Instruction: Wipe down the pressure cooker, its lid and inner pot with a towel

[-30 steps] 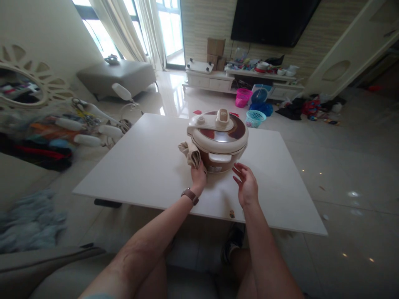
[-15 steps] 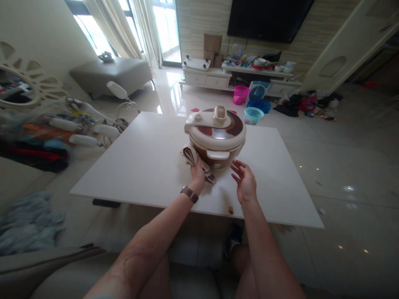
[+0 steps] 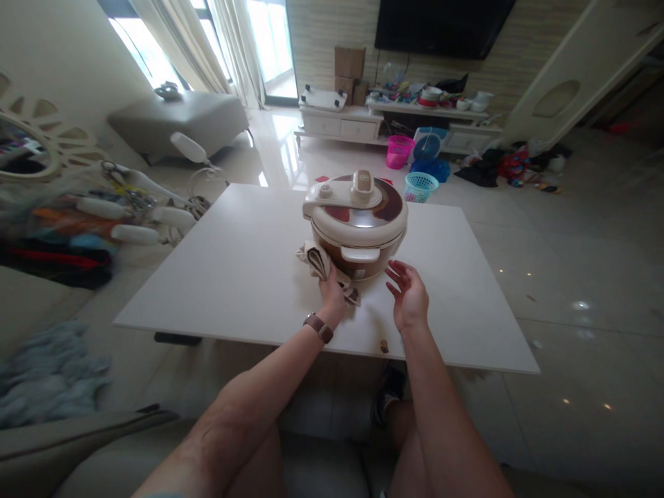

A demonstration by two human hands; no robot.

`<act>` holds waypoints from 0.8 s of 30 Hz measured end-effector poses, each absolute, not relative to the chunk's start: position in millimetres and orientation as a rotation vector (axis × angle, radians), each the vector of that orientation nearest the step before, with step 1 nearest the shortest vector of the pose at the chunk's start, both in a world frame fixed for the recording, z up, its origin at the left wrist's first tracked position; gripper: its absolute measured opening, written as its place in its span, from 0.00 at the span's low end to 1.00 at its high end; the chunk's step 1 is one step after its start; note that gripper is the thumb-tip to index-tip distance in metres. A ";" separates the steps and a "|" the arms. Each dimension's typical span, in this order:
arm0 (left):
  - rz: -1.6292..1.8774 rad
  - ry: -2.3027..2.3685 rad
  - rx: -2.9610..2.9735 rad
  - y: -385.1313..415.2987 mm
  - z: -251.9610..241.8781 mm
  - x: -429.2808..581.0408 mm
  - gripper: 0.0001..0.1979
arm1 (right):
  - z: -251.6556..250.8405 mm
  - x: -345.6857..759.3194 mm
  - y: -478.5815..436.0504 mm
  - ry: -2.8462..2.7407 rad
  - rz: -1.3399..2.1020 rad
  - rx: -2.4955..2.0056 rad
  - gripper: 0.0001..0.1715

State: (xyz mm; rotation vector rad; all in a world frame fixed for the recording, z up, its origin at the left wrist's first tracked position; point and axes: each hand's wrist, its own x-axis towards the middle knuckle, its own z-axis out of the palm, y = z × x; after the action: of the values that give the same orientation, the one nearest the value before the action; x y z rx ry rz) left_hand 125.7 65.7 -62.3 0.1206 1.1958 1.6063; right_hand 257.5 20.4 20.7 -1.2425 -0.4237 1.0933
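A: Head cam, sole view — what's just changed?

B: A tail of the cloth (image 3: 314, 261) now shows on the R side of the L hand (image 3: 332, 295); 1 sec. ago the bunch stuck out mostly on the other side. Vs. ½ sec. ago, v. little shift.

A: Meaning what for the work?

B: Prob. the cloth has been turned or regathered against the cooker's (image 3: 357, 230) lower side, so work there looks ongoing. A reading only.

A: State of each hand?

B: L hand, watch (image 3: 318, 327) at the wrist, grips the cloth. R hand (image 3: 411, 297) is loose, fingers half curled, holding nothing, just beside the cooker's lower R side; can't tell if fingertips touch.

A: Cooker's whereabouts?

B: Upright on the white counter (image 3: 223, 277), lid (image 3: 391, 207) on. Cloth sits at its lower L front; exact contact hidden.

A: Anything in the way?

B: Front handle (image 3: 360, 254) juts toward the person — likely an obstacle to a cloth passing across the front. Small brown item (image 3: 384, 346) lies by the counter's near edge, too small to ID. Beyond: pink basket (image 3: 399, 152), turquoise basket (image 3: 421, 188); farther back, a low cabinet (image 3: 324, 126) w/ clutter (image 3: 407, 91), under a wall-mounted TV (image 3: 440, 24).
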 end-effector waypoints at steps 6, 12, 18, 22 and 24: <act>1.473 0.744 -0.108 40.8 -14.6 120.8 0.19 | 22.9 260.9 22.3 -0.344 1.010 -1.244 0.15; 1.493 0.627 -0.021 33.6 18.3 84.9 0.24 | 21.4 270.5 21.2 -0.332 0.825 -1.303 0.14; 1.429 0.723 -0.030 37.3 9.2 81.1 0.21 | 21.3 266.0 23.4 -0.349 0.837 -1.307 0.13; 1.377 0.833 -0.085 50.2 -5.8 87.8 0.18 | 21.7 258.7 25.7 -0.352 0.884 -1.306 0.14; 1.365 0.892 -0.114 58.9 -11.7 89.9 0.18 | 22.0 256.1 25.5 -0.355 0.902 -1.308 0.14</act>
State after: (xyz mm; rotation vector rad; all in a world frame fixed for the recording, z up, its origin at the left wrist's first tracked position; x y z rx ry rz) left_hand 89.9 58.9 -11.7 -0.1140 0.8924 1.3645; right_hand 256.1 25.5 22.0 -1.3077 -0.3548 0.9021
